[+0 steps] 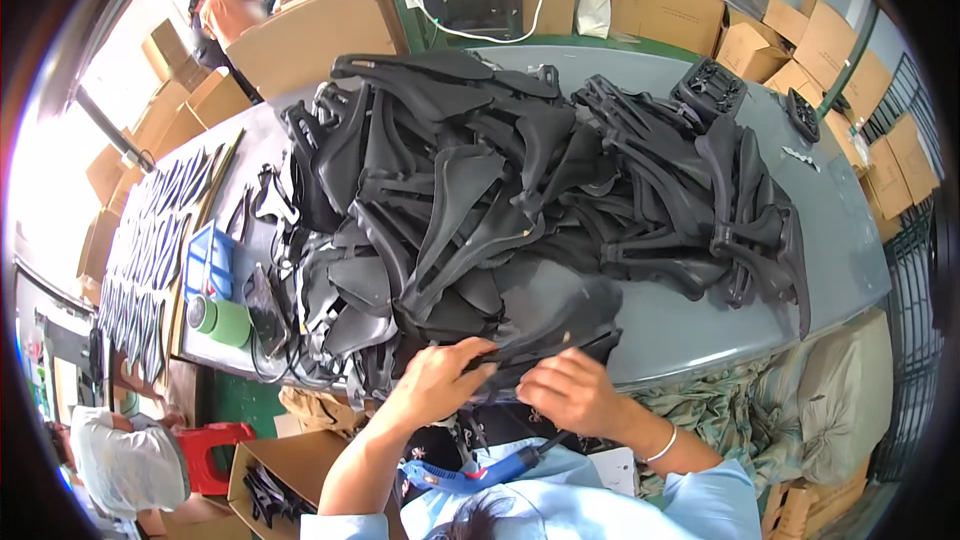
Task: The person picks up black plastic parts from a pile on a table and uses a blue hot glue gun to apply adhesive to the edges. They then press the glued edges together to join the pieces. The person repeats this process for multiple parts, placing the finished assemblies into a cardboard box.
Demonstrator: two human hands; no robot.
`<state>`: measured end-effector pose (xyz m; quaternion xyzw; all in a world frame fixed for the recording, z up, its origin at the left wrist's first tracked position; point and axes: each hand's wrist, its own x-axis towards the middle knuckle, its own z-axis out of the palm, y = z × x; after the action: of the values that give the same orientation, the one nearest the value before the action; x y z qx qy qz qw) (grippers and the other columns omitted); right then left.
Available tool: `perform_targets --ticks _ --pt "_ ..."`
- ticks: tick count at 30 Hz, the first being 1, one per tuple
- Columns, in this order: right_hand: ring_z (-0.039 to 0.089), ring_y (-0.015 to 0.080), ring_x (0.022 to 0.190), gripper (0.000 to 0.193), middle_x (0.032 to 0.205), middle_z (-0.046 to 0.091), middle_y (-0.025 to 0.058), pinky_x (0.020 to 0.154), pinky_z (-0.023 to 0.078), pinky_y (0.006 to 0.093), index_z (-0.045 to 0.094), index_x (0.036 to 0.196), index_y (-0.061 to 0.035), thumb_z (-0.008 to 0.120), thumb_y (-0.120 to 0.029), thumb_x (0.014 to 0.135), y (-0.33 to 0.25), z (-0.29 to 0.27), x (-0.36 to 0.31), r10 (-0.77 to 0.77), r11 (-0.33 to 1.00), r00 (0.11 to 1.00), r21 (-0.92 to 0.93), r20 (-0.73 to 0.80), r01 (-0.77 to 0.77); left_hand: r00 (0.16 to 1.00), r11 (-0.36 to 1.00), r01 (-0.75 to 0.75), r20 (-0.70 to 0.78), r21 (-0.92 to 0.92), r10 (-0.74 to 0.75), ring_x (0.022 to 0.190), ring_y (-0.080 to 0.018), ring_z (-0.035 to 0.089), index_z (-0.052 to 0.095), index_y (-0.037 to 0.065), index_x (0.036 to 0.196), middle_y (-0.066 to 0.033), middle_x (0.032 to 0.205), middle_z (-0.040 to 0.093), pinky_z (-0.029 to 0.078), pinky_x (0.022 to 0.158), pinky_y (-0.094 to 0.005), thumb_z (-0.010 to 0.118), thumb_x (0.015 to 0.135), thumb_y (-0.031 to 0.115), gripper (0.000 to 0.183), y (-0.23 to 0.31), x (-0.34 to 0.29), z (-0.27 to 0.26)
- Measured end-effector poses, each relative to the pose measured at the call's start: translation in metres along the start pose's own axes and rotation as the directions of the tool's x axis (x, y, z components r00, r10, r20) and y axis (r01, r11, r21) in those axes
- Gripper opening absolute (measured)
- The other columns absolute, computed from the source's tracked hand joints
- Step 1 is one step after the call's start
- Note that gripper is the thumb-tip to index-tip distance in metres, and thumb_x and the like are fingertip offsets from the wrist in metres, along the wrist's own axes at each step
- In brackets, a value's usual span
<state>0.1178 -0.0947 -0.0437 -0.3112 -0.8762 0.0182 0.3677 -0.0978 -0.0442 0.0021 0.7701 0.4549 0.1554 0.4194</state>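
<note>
Black molded parts shaped like bicycle saddles [455, 205] lie heaped on the grey table in front of me. My left hand [440, 380] is at the table's near edge, its fingers curled over the edge of a black saddle part [512, 372]. Close to it on the right, my right hand [575, 395] has its fingers pinched together; what they hold, if anything, is hidden. Just beyond both hands, a dark saddle piece [560, 310] looks smeared by motion. A blue handheld tool [470, 475] with a dark tip lies across my lap.
Left of the heap stand a green bottle [220, 320] and a blue basket [208, 262]. Rows of dark strips lie on a board [215, 180]. An open carton [290, 450] with black parts is below left. People [235, 15] work beside cartons at the back.
</note>
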Motion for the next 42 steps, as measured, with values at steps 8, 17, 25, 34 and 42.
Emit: perform_targets --ticks 8,17,25,34,42 --pt "0.05 0.03 0.101 0.055 0.119 0.048 0.0129 0.081 0.041 0.0406 0.051 0.118 -0.0111 0.074 -0.018 0.069 0.087 -0.02 0.091 0.258 0.922 0.926 -0.217 -0.275 -0.321 0.968 0.996 0.086 -0.237 0.007 -0.082 0.07 -0.0136 0.059 0.061 -0.006 0.103 -0.0093 0.083 0.064 0.047 0.065 -0.0271 0.068 0.079 0.007 0.028 0.012 -0.046 -0.108" --pt "0.06 0.0284 0.079 0.021 0.089 0.059 0.0114 0.069 0.049 0.0308 0.058 0.094 -0.004 0.062 0.002 0.075 0.141 -0.07 0.066 0.412 0.813 0.679 -0.091 -0.608 -0.575 0.768 0.979 0.025 -0.624 -0.201 -0.148 0.075 -0.0179 0.06 0.055 -0.002 0.109 -0.0108 0.09 0.062 0.048 0.067 -0.0286 0.059 0.086 0.009 0.026 -0.026 0.022 -0.089" --pt "0.061 0.0186 0.09 0.016 0.098 0.056 0.0101 0.071 0.056 0.0318 0.054 0.102 0.0022 0.055 0.002 0.086 0.125 -0.091 -0.002 0.898 0.437 0.166 0.865 -0.407 -0.245 0.807 0.979 -0.176 -0.553 0.107 0.205 0.1 -0.0311 0.056 0.058 0.004 0.108 -0.0145 0.106 0.059 0.046 0.084 -0.0394 0.062 0.081 0.009 0.028 0.043 0.066 -0.026" --pt "0.061 0.0191 0.096 0.019 0.101 0.059 0.011 0.087 0.045 0.0287 0.053 0.106 0.0048 0.055 0.001 0.088 0.073 -0.059 0.007 0.828 0.553 0.115 0.767 -0.549 -0.325 0.748 0.657 -0.18 -0.331 0.732 0.575 0.122 -0.0332 0.043 0.054 0.015 0.117 -0.0153 0.13 0.047 0.036 0.091 -0.0484 0.058 0.077 0.006 0.041 0.038 0.205 0.061" --pt "0.061 0.0217 0.091 0.019 0.097 0.056 0.009 0.082 0.048 0.0324 0.054 0.105 0.0011 0.057 -0.002 0.086 0.068 -0.117 -0.037 0.598 0.767 -0.141 0.615 -0.789 -0.186 0.767 0.55 -0.099 -0.289 0.829 0.573 0.122 -0.0336 0.043 0.055 0.011 0.109 -0.0153 0.129 0.048 0.032 0.095 -0.0573 0.057 0.08 0.012 0.029 0.017 0.235 0.067"
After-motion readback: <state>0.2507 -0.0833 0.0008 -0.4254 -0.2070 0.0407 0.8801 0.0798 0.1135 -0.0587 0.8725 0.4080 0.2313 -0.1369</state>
